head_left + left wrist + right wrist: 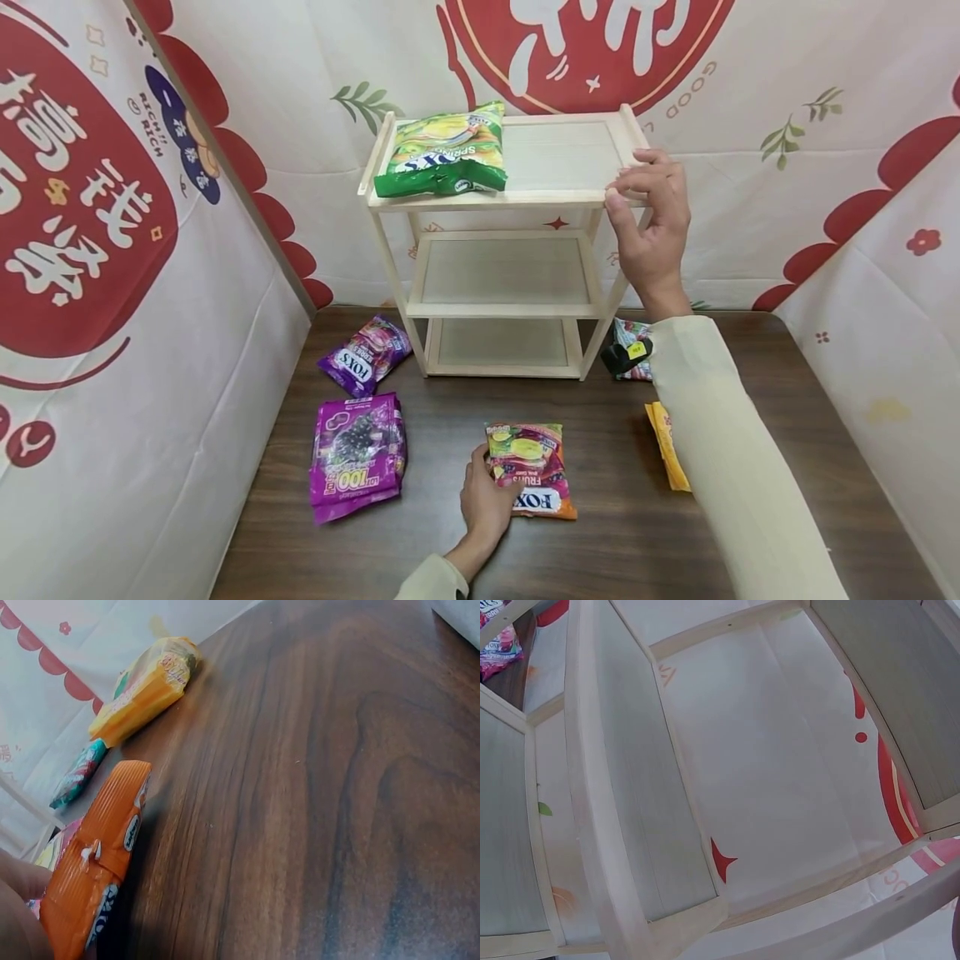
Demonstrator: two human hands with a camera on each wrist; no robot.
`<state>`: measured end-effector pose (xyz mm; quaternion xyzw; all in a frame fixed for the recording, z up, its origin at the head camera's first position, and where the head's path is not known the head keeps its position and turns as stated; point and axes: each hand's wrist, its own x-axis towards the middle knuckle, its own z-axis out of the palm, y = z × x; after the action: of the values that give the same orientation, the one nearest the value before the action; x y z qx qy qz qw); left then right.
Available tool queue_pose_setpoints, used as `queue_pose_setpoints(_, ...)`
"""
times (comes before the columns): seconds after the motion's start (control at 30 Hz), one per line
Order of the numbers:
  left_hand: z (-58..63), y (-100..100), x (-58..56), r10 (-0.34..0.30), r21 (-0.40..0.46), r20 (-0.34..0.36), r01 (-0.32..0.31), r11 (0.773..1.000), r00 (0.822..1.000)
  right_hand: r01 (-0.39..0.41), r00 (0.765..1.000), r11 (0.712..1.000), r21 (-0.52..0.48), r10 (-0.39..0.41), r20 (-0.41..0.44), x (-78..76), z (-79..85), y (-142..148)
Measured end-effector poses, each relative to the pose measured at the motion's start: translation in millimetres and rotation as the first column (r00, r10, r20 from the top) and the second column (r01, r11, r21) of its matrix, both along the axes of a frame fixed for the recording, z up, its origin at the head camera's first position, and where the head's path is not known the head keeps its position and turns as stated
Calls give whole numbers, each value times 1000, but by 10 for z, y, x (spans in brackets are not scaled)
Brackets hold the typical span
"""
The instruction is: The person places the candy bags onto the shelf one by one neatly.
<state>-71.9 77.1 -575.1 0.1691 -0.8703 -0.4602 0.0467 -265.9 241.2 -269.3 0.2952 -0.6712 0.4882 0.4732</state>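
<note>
While the person's left hand [486, 502] grips a pink-and-orange bag [531, 457] between thumb and fingers on the brown table [600, 550], purple grape bag [356, 458] lying to its left, right hand [657, 225] curled round the upper right corner of a wooden rack [558, 158], green bag [447, 157] on top.
</note>
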Motion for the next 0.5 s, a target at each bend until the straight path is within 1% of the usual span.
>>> queue_pose_setpoints(0.2,26,-45,-1,-10,52,-27,11,999,1000,-15,1000,999,-29,15,-14,-1,-2,4)
queue_pose_setpoints(0.37,52,-42,12,-6,93,-47,11,996,999,-19,1000,999,-28,19,4,11,2,6)
queue_pose_setpoints(0.5,53,-39,9,-6,144,-61,15,989,998,-16,1000,1000,-18,17,17,19,6,14)
